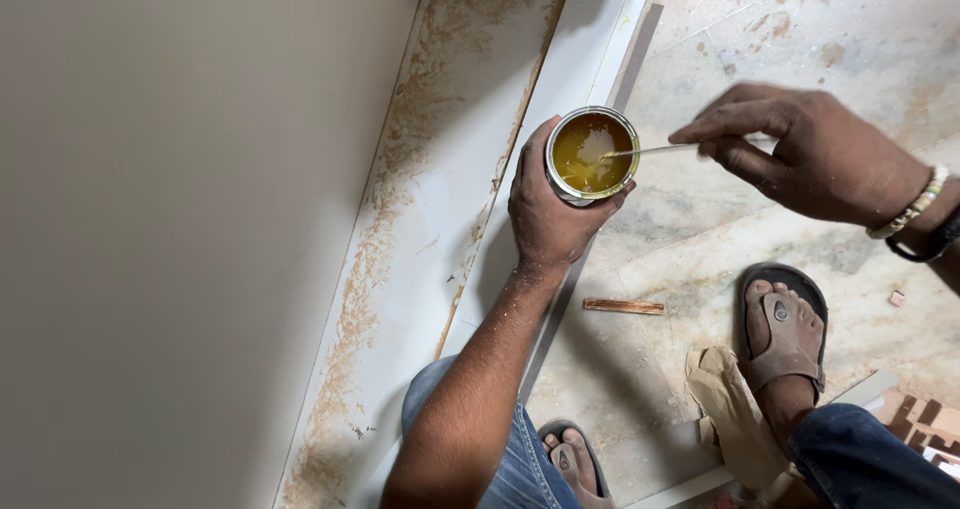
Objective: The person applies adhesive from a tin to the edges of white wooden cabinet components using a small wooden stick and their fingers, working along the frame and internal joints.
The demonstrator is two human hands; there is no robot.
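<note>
1. Left hand (pixel 548 214) is wrapped around a small round tin (pixel 591 154) from below and behind, fingers closed on its side, holding it up in the air over the edge of a white board (pixel 440 199).
2. Right hand (pixel 800 154) pinches a thin stick (pixel 650 150) between thumb and fingertips – its far tip sits inside the tin, in the yellow sticky-looking stuff.
3. How far along, as I'd judge it: the tin is open and the stick is already in the goo, so we're at the stirring or scooping stage. I can't see any of the yellow stuff spread on the board, so that part looks not yet done.
4. The board runs lengthwise past the tin, dusted with brownish sawdust along its length – looks like it would want a wipe before anything sticks to it.
5. Around it: a marble-look floor (pixel 700 219) with more dust, a small copper-coloured strip (pixel 624 307) lying below the tin, a crumpled brown paper scrap (pixel 735 419) by the sandalled foot (pixel 785 339), and a plain wall (pixel 170 229) on the left.
6. Nothing sits between the hands and the board.
</note>
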